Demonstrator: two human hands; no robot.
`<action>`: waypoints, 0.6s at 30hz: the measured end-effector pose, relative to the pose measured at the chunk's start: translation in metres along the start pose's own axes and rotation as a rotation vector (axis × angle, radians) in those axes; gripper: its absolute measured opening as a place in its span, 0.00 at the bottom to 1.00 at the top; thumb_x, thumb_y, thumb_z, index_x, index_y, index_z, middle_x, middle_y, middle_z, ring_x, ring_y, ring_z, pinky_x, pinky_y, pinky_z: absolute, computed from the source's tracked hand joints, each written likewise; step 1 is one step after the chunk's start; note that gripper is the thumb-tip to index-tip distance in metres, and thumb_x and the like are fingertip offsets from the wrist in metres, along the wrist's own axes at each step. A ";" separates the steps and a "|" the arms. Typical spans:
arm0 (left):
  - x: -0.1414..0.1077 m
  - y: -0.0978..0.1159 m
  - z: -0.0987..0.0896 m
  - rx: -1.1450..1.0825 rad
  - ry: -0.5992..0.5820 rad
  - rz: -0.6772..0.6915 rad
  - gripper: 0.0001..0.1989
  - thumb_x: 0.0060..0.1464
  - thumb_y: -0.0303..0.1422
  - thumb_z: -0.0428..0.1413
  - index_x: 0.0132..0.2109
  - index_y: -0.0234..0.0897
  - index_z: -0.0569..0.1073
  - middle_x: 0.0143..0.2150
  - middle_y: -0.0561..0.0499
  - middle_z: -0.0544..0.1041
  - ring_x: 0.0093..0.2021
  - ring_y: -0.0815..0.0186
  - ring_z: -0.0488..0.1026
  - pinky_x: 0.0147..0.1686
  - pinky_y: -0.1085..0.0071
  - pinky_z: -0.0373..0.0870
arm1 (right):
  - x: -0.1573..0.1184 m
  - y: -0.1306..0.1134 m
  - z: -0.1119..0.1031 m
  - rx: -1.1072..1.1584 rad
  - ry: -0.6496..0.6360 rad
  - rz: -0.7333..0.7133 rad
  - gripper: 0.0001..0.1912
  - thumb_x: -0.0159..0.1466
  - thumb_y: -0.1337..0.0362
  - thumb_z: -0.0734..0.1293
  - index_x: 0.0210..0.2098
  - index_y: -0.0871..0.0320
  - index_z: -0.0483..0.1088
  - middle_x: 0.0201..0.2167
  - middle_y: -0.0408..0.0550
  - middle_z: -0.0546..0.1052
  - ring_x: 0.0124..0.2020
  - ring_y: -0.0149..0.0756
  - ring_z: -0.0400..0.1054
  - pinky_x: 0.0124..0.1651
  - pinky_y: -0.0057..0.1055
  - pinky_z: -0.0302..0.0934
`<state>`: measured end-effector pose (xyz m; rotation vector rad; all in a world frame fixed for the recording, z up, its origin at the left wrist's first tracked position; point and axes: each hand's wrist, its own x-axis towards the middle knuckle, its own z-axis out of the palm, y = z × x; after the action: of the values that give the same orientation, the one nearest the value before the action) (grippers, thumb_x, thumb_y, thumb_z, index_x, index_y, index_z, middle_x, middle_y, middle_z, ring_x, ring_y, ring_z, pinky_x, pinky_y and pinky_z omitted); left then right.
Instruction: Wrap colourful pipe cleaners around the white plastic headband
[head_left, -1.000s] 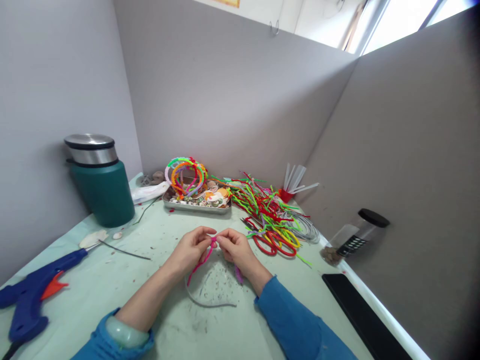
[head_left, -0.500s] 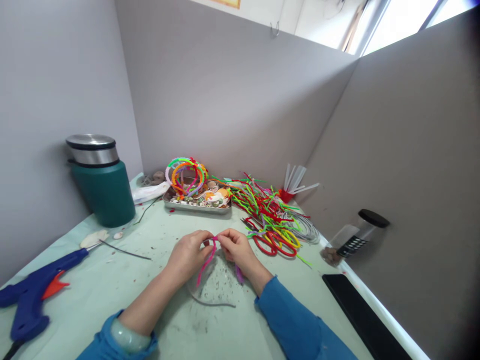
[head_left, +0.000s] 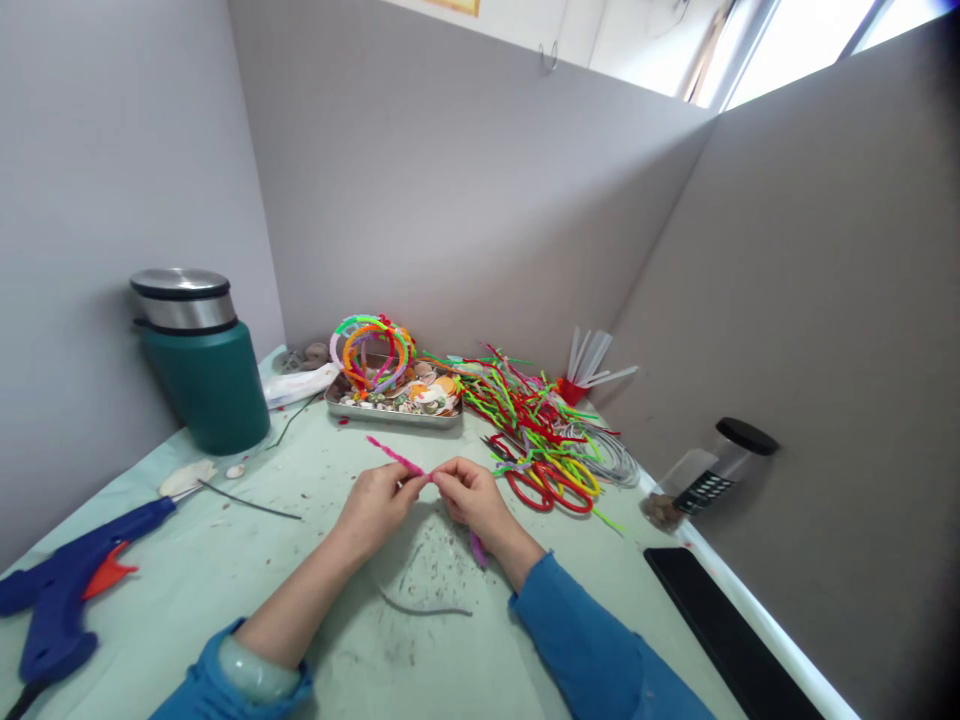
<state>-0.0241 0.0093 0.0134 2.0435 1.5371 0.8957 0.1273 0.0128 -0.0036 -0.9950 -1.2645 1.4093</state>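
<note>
Close together over the middle of the table, my left hand [head_left: 377, 508] and my right hand [head_left: 474, 500] both pinch a fuzzy pink pipe cleaner [head_left: 401, 460]. Its loose end points up and left past my left fingers, and a short pink bit shows between the fingertips. From under my right palm a purple pipe cleaner end [head_left: 478, 550] sticks out; how it joins the pink one is hidden. Below my hands curves a grey wire [head_left: 427, 609], its upper part faint; I cannot tell whether it connects to what I hold.
A metal tray [head_left: 397, 414] of buttons and pipe-cleaner rings [head_left: 373, 355] stands behind. Right of it lie piled pipe cleaners [head_left: 525, 405] and red-handled scissors [head_left: 551, 487]. At left are a green flask [head_left: 206, 385] and a blue glue gun [head_left: 67, 580]; at right, a clear jar [head_left: 709, 475].
The pink end hung down below my fingers before; now it has swung over to point up and left. My left fingers have closed down around it, while my right hand barely moved.
</note>
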 end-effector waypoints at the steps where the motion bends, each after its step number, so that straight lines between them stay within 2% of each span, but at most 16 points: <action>1: 0.000 0.000 -0.001 -0.036 -0.005 -0.029 0.16 0.50 0.40 0.49 0.26 0.35 0.73 0.21 0.52 0.73 0.23 0.69 0.66 0.23 0.75 0.55 | 0.000 0.000 0.000 -0.017 -0.003 -0.012 0.09 0.53 0.60 0.66 0.27 0.59 0.66 0.11 0.33 0.57 0.11 0.21 0.44 0.14 0.21 0.37; 7: 0.002 0.005 -0.005 -0.387 -0.106 -0.284 0.15 0.44 0.42 0.53 0.20 0.35 0.67 0.11 0.60 0.58 0.14 0.74 0.53 0.16 0.76 0.46 | -0.001 0.003 0.000 -0.088 -0.035 -0.070 0.10 0.53 0.59 0.66 0.27 0.60 0.67 0.12 0.33 0.58 0.13 0.21 0.46 0.16 0.21 0.38; 10: 0.001 0.009 -0.005 -0.568 -0.164 -0.416 0.14 0.43 0.41 0.54 0.19 0.36 0.64 0.09 0.61 0.55 0.11 0.76 0.48 0.13 0.76 0.42 | -0.002 0.003 0.000 -0.113 -0.051 -0.103 0.09 0.53 0.59 0.67 0.28 0.60 0.67 0.13 0.34 0.59 0.14 0.22 0.47 0.17 0.22 0.40; 18: 0.000 0.009 -0.004 -0.741 -0.219 -0.493 0.14 0.42 0.40 0.54 0.17 0.36 0.62 0.08 0.61 0.53 0.09 0.77 0.47 0.11 0.76 0.40 | -0.003 0.005 0.001 -0.217 -0.038 -0.158 0.09 0.55 0.59 0.66 0.29 0.60 0.68 0.16 0.37 0.62 0.18 0.24 0.51 0.20 0.22 0.45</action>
<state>-0.0210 0.0067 0.0218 1.1314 1.2431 0.8353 0.1267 0.0098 -0.0084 -0.9923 -1.5147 1.1923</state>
